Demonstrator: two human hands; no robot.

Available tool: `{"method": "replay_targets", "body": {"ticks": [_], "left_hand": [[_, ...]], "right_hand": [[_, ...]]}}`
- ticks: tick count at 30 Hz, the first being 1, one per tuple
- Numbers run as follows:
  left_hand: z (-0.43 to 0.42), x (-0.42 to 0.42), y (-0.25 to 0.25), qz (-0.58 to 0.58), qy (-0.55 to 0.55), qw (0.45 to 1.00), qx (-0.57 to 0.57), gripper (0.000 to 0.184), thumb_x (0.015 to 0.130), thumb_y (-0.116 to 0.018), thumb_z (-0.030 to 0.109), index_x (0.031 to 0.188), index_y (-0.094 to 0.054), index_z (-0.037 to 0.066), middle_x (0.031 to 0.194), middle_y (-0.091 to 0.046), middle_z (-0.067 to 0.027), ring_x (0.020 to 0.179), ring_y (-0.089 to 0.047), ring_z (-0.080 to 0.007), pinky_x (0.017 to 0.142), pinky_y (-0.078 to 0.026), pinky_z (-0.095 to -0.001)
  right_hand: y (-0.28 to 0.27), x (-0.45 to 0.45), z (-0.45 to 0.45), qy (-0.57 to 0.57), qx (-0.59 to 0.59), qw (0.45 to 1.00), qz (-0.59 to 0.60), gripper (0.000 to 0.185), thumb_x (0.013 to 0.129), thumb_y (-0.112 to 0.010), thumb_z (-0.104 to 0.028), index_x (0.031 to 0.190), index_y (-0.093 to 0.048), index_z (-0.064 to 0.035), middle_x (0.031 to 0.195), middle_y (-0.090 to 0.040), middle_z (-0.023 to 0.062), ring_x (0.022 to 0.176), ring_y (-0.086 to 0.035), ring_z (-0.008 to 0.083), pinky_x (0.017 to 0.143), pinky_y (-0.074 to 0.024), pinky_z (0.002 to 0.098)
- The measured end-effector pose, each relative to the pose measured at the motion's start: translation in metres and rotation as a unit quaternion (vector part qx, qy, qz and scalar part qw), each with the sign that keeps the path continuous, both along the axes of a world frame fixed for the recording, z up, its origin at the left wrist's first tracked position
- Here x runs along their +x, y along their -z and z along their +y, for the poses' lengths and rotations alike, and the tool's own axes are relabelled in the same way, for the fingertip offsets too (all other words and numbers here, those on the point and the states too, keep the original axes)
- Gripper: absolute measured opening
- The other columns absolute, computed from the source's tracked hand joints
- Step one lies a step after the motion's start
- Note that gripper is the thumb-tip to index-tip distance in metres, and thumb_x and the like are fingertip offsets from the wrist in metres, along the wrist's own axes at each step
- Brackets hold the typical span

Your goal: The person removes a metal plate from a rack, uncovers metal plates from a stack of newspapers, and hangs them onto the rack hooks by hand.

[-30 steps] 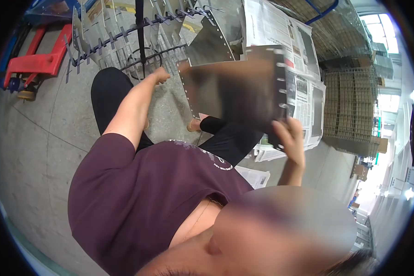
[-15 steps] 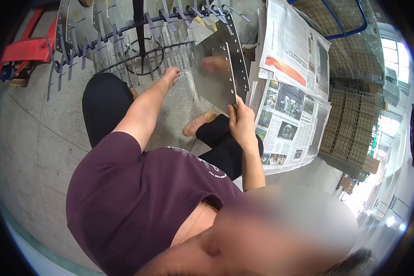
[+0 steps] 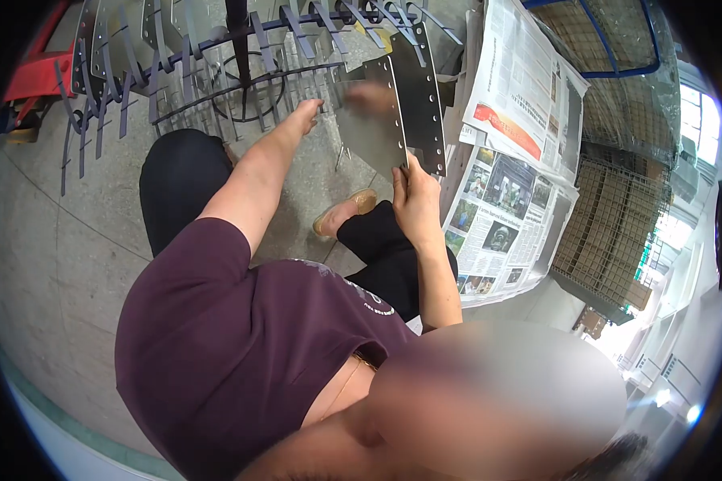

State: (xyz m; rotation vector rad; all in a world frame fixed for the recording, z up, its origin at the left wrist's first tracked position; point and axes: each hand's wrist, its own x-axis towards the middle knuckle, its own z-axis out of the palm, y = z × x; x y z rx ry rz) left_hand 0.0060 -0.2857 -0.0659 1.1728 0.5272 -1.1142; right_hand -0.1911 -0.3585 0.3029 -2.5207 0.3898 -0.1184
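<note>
My right hand (image 3: 417,191) is closed on the lower edge of a shiny metal plate (image 3: 369,124) with a row of holes along its edge. That plate stands upright and tilted beside a second, darker holed plate (image 3: 423,96). My left hand (image 3: 306,116), fingers drawn together, is just left of the held plate, near the rack's lower ring; whatever it pinches is too small to make out. A blurred reflection of a hand shows on the plate. The rack (image 3: 245,36) carries many curved grey-purple hooks, with more metal plates (image 3: 112,48) hanging at the left.
Newspaper sheets (image 3: 509,184) cover a stack right of my knee. Wire-mesh crates (image 3: 610,220) and a blue tubular frame (image 3: 654,48) stand beyond. A red wheeled frame (image 3: 36,84) is at the upper left. My feet and knees are below the rack.
The held plate has swung from over the newspapers to beside the rack, and my right hand has moved left with it. My left hand has shifted slightly right and up. The view has shifted.
</note>
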Motion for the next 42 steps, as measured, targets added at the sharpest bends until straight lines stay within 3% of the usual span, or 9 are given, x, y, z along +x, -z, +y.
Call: {"method": "replay_targets", "body": {"ticks": [4, 7, 13, 16, 19, 22, 28, 31, 42], "left_hand": [[0.002, 0.0, -0.004, -0.023, 0.019, 0.999, 0.04, 0.043, 0.09, -0.057, 0.026, 0.129, -0.053, 0.008, 0.134, -0.05, -0.0109, 0.122, -0.047, -0.0232, 0.097, -0.042, -0.0407], [0.0, 0.001, -0.007, -0.002, 0.035, 0.998, 0.059, 0.032, 0.088, -0.059, 0.022, 0.118, -0.06, 0.009, 0.119, -0.057, -0.0073, 0.106, -0.052, -0.0191, 0.083, -0.047, -0.0376], [0.0, -0.002, -0.02, 0.008, 0.023, 0.999, 0.03, 0.042, 0.088, -0.059, 0.019, 0.127, -0.052, 0.005, 0.133, -0.05, -0.0114, 0.126, -0.044, -0.0266, 0.103, -0.037, -0.0451], [-0.001, -0.003, -0.014, 0.025, 0.0, 1.0, -0.001, 0.046, 0.089, -0.058, 0.014, 0.132, -0.046, 0.002, 0.14, -0.043, -0.0133, 0.136, -0.034, -0.0299, 0.112, -0.027, -0.0483], [-0.002, -0.002, -0.018, 0.043, -0.019, 0.999, -0.018, 0.047, 0.089, -0.057, 0.01, 0.133, -0.044, 0.001, 0.145, -0.039, -0.0136, 0.14, -0.028, -0.0304, 0.115, -0.022, -0.0488], [-0.004, -0.005, -0.017, 0.031, -0.042, 0.998, -0.032, 0.039, 0.086, -0.061, 0.012, 0.122, -0.052, 0.003, 0.135, -0.046, -0.0133, 0.129, -0.04, -0.0279, 0.107, -0.031, -0.0472], [-0.009, -0.006, -0.001, 0.032, -0.057, 0.997, -0.033, 0.034, 0.085, -0.062, 0.009, 0.118, -0.054, 0.003, 0.13, -0.05, -0.0115, 0.126, -0.042, -0.0263, 0.104, -0.033, -0.0449], [-0.006, -0.005, -0.012, 0.035, -0.04, 0.997, -0.061, 0.045, 0.088, -0.057, 0.005, 0.131, -0.044, -0.003, 0.143, -0.039, -0.0157, 0.14, -0.027, -0.0304, 0.115, -0.021, -0.0465], [-0.004, -0.004, -0.021, 0.041, -0.053, 0.996, -0.066, 0.04, 0.088, -0.055, 0.003, 0.126, -0.046, -0.004, 0.139, -0.041, -0.0163, 0.138, -0.03, -0.03, 0.115, -0.024, -0.0456]], "right_hand": [[0.002, 0.004, 0.002, 0.001, 0.01, 1.0, -0.001, 0.029, 0.089, -0.056, 0.001, 0.118, -0.057, -0.0017, 0.068, -0.058, 0.0205, 0.058, -0.058, 0.0348, 0.057, -0.0446, 0.0371], [0.006, 0.006, 0.002, -0.001, 0.009, 1.0, 0.006, 0.029, 0.089, -0.055, 0.001, 0.117, -0.057, -0.0011, 0.068, -0.058, 0.0209, 0.059, -0.058, 0.0348, 0.057, -0.0447, 0.037], [0.008, 0.007, 0.004, -0.002, 0.008, 1.0, 0.0, 0.025, 0.089, -0.056, 0.001, 0.114, -0.057, -0.0002, 0.069, -0.059, 0.0208, 0.059, -0.059, 0.0353, 0.057, -0.0449, 0.0372], [0.01, 0.006, -0.001, 0.009, 0.011, 0.999, 0.048, 0.034, 0.088, -0.057, -0.002, 0.122, -0.055, -0.0041, 0.076, -0.061, 0.0233, 0.071, -0.062, 0.041, 0.063, -0.048, 0.0455], [0.018, 0.005, -0.002, 0.01, 0.005, 1.0, 0.009, 0.023, 0.089, -0.056, 0.001, 0.112, -0.057, 0.0001, 0.068, -0.059, 0.0196, 0.058, -0.059, 0.0338, 0.055, -0.0436, 0.0365], [0.021, 0.006, -0.002, 0.009, 0.01, 1.0, -0.002, 0.022, 0.088, -0.056, 0.002, 0.111, -0.057, 0.0004, 0.068, -0.059, 0.0192, 0.055, -0.057, 0.0329, 0.053, -0.0426, 0.0363], [0.026, 0.006, -0.003, 0.017, 0.016, 1.0, -0.005, 0.019, 0.088, -0.057, 0.002, 0.107, -0.057, 0.0008, 0.066, -0.057, 0.0185, 0.053, -0.055, 0.0316, 0.052, -0.041, 0.0361], [0.028, 0.007, -0.004, 0.021, 0.022, 1.0, -0.003, 0.018, 0.088, -0.057, 0.002, 0.106, -0.057, 0.0009, 0.065, -0.057, 0.018, 0.053, -0.055, 0.0315, 0.052, -0.0405, 0.036], [0.033, 0.007, -0.006, 0.016, 0.018, 1.0, -0.011, 0.017, 0.089, -0.056, 0.001, 0.106, -0.057, 0.0005, 0.063, -0.056, 0.0175, 0.05, -0.051, 0.0311, 0.05, -0.0382, 0.036]]}}
